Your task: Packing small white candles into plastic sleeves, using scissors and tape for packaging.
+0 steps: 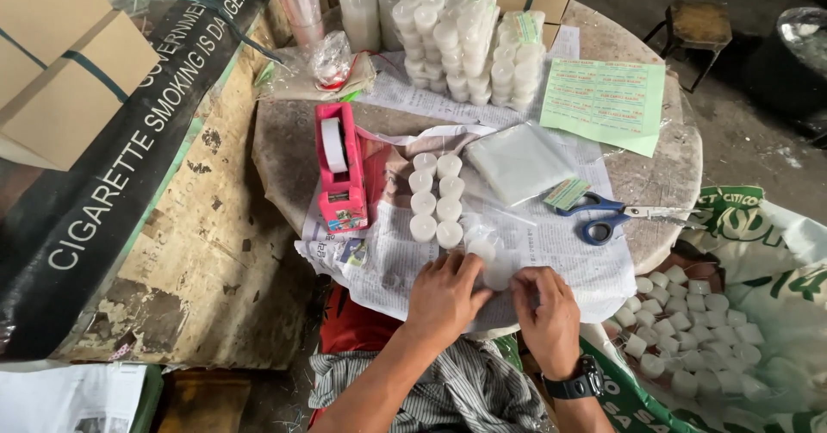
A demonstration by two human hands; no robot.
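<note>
1. The small white candles (436,199) looked waxy and matt.
2. The tape dispenser (340,170) was glossy pink plastic.
3. The scissors (613,217) had blue plastic handles and metal blades.
4. Crumpled newspaper (568,252) covered the rough round table (663,170).

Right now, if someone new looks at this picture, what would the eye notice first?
First, the two hands at the bottom centre: the left hand and right hand together hold a clear plastic bag with small white candles over the newspaper. Just above lie two neat rows of white candles beside a pink tape dispenser. At the right, a sack of loose white candles stands open.
</note>
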